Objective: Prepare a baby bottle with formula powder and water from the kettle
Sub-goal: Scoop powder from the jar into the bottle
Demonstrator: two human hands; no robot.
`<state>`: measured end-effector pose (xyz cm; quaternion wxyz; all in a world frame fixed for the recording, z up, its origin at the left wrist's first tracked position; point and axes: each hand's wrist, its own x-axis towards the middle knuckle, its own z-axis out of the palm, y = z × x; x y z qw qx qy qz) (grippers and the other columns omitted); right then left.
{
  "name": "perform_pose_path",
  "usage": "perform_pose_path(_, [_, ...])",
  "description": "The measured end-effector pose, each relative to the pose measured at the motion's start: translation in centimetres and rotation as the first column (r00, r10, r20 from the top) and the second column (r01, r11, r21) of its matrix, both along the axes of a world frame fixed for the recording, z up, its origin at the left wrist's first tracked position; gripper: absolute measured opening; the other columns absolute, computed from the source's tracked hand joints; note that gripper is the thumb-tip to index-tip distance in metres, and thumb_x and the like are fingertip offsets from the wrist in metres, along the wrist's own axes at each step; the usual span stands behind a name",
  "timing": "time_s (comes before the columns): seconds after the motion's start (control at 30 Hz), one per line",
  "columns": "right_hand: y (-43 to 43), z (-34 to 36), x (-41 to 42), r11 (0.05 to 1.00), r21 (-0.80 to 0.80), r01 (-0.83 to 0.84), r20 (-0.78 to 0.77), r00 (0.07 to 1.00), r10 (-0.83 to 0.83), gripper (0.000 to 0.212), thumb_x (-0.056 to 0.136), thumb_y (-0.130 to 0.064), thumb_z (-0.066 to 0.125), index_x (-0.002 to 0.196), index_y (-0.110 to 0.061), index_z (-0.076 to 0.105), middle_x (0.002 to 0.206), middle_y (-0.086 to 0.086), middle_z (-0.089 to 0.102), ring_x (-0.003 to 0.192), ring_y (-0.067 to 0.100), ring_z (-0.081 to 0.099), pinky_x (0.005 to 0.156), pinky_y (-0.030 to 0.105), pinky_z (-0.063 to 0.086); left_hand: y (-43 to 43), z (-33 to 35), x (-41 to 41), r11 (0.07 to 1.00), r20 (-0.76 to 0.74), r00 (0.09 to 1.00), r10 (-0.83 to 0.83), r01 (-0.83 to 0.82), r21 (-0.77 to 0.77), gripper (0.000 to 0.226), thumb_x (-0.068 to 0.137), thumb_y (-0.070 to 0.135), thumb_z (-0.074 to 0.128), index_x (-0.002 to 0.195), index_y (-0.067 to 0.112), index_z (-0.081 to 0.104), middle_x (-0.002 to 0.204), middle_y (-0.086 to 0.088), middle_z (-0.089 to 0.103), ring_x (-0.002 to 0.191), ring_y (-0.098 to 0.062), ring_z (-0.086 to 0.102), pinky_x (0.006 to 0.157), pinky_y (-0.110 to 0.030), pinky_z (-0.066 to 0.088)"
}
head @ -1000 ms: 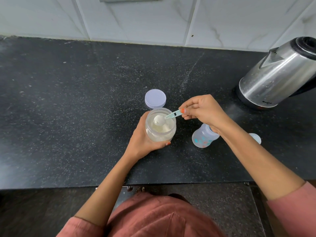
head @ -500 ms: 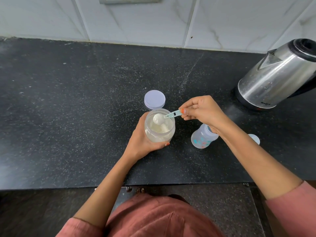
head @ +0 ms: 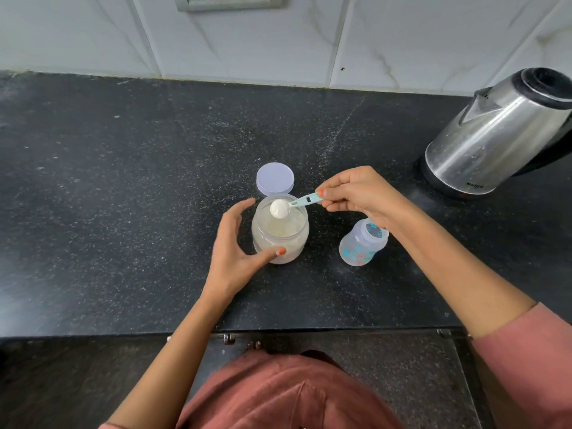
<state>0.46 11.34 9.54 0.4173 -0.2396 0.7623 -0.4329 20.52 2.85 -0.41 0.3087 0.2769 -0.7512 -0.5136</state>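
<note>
On the dark bench [head: 123, 181] the left hand [head: 230, 252] curves loosely beside the open formula jar [head: 280, 239]. Its thumb tip touches the jar wall, and the fingers stay a little apart from it. The lid [head: 275, 182] lies just behind the jar. Over the jar mouth is a heaped scoop [head: 301, 202], its handle pinched by the right hand [head: 362, 193]. The open baby bottle [head: 360, 246] stands near, under the right wrist. The kettle [head: 495, 134] stands far right.

This is a home kitchen. A black speckled stone countertop [head: 123, 212] fills the middle of the frame, white marble-look wall tiles [head: 402, 35] run along the top, and a steel electric kettle [head: 495, 134] stands at the right edge.
</note>
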Motion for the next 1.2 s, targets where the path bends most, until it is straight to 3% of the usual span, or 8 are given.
perform_pose_path(0.17, [0.0,0.0,-0.4,1.000,0.020,-0.011,0.026,1.000,0.011,0.007,0.080,-0.002,0.065,0.084,-0.007,0.069,0.077,0.007,0.068,0.061,0.006,0.066,0.057,0.014,0.053,2.4,1.4,1.5,0.936,-0.152,0.974,0.168,-0.206,-0.285,0.035,0.073,0.029,0.071,0.102,0.019,0.054,0.100,0.009,0.051,0.086,-0.012,0.051,0.079,-0.016,0.043])
perform_pose_path(0.33, [0.3,0.0,-0.7,0.999,0.007,-0.035,0.042,0.999,0.035,0.007,0.080,-0.002,0.065,0.083,-0.007,0.069,0.076,0.006,0.068,0.059,0.005,0.066,0.058,0.015,0.053,5.3,2.3,0.3,0.960,-0.142,0.990,0.014,-0.053,-0.275,0.017,0.074,0.007,0.070,0.085,0.015,0.060,0.077,0.006,0.059,0.066,-0.005,0.053,0.065,-0.014,0.045])
perform_pose_path(0.47, [0.4,0.1,-1.1,0.999,-0.001,-0.052,0.058,0.997,0.052,0.007,0.080,-0.002,0.066,0.081,-0.008,0.068,0.073,0.005,0.068,0.059,0.004,0.066,0.057,0.014,0.053,7.3,1.9,-2.4,0.981,-0.012,0.988,-0.155,0.153,-0.116,0.026,0.077,0.004,0.071,0.094,0.021,0.061,0.086,0.004,0.065,0.077,-0.003,0.059,0.074,-0.013,0.048])
perform_pose_path(0.67, [0.1,0.5,-1.7,0.996,0.016,-0.083,0.082,0.993,0.081,0.006,0.080,-0.004,0.066,0.084,-0.007,0.068,0.073,0.005,0.068,0.059,0.005,0.066,0.057,0.015,0.053,8.7,0.0,-6.9,0.985,0.200,0.965,-0.170,0.161,0.062,0.069,0.074,0.020,0.077,0.133,0.016,0.042,0.127,0.002,0.052,0.111,-0.005,0.051,0.098,-0.022,0.042])
perform_pose_path(0.8, [-0.3,0.7,-2.1,0.994,0.001,-0.111,0.108,0.988,0.110,0.006,0.080,-0.004,0.066,0.086,-0.004,0.067,0.073,0.005,0.068,0.060,0.006,0.065,0.058,0.014,0.054,9.0,-0.7,-9.2,0.978,0.219,0.955,-0.200,0.182,0.099,0.083,0.072,0.025,0.078,0.140,0.020,0.031,0.143,0.001,0.041,0.125,-0.004,0.038,0.104,-0.019,0.029])
perform_pose_path(0.97, [-0.7,0.6,-2.4,0.991,-0.003,-0.136,0.111,0.984,0.136,0.009,0.080,-0.004,0.066,0.089,-0.003,0.068,0.072,0.005,0.067,0.058,0.005,0.065,0.058,0.015,0.054,9.3,-1.2,-10.9,0.972,0.189,0.958,-0.216,0.193,0.131,0.077,0.069,0.025,0.080,0.134,0.022,0.039,0.136,0.007,0.048,0.125,-0.005,0.042,0.105,-0.022,0.032])
perform_pose_path(1.1, [-0.8,0.4,-2.6,0.989,0.003,-0.145,0.123,0.982,0.143,0.009,0.079,-0.004,0.067,0.088,-0.003,0.068,0.070,0.004,0.068,0.056,0.004,0.065,0.057,0.015,0.054,9.5,-1.2,-11.1,0.973,0.157,0.967,-0.199,0.177,0.146,0.062,0.067,0.026,0.081,0.120,0.034,0.049,0.112,0.023,0.056,0.109,0.005,0.050,0.089,-0.003,0.036])
perform_pose_path(1.2, [-0.8,0.2,-2.7,0.989,0.016,-0.149,0.132,0.981,0.145,0.008,0.079,-0.004,0.067,0.087,-0.004,0.068,0.070,0.004,0.068,0.059,0.005,0.066,0.058,0.015,0.054,9.5,-1.0,-10.8,0.974,0.147,0.971,-0.187,0.165,0.153,0.063,0.067,0.027,0.081,0.123,0.030,0.051,0.113,0.021,0.057,0.109,0.004,0.052,0.089,-0.003,0.036])
